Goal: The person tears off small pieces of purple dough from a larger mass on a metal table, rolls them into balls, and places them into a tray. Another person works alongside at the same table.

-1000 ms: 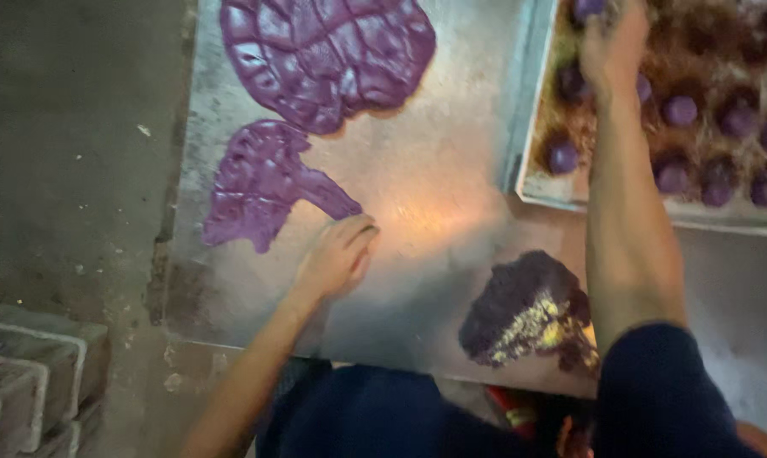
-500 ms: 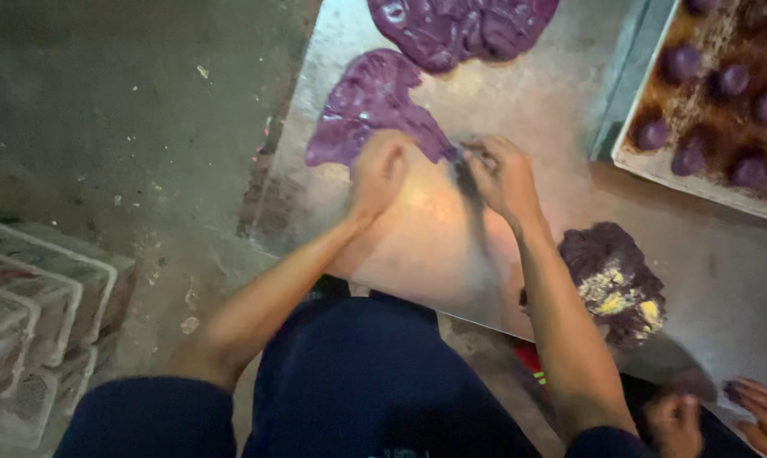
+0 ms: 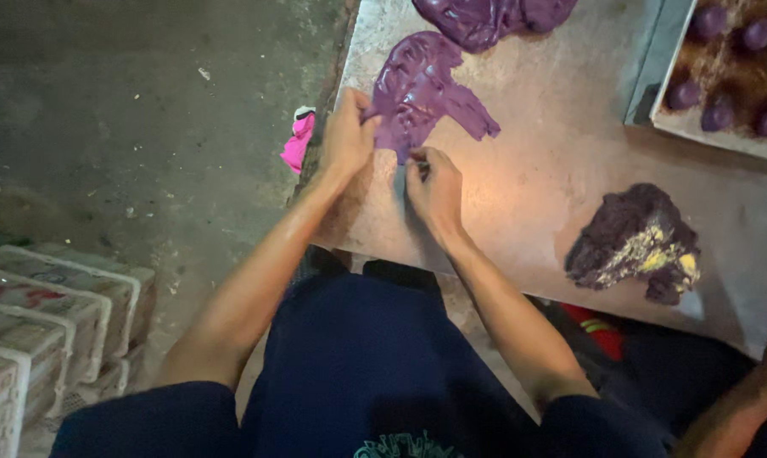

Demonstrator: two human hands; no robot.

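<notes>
While both hands work at the near left edge of the metal table (image 3: 562, 195), the left hand (image 3: 348, 140) presses its fingers on the flat purple dough (image 3: 422, 89), and the right hand (image 3: 434, 188) pinches the dough's near edge. Farther right lies a dark lump (image 3: 634, 246) flecked with yellow. At far right a tray (image 3: 723, 136) holds purple balls (image 3: 721, 112). Pink cloth (image 3: 299, 144) hangs at the table's left edge.

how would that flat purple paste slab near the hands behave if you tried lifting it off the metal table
The flat purple paste slab would probably sag and tear, since it lies thin and creased on the metal table. Its glossy surface suggests it is sticky, likely clinging to the left hand and right hand at its lower edge.
</notes>
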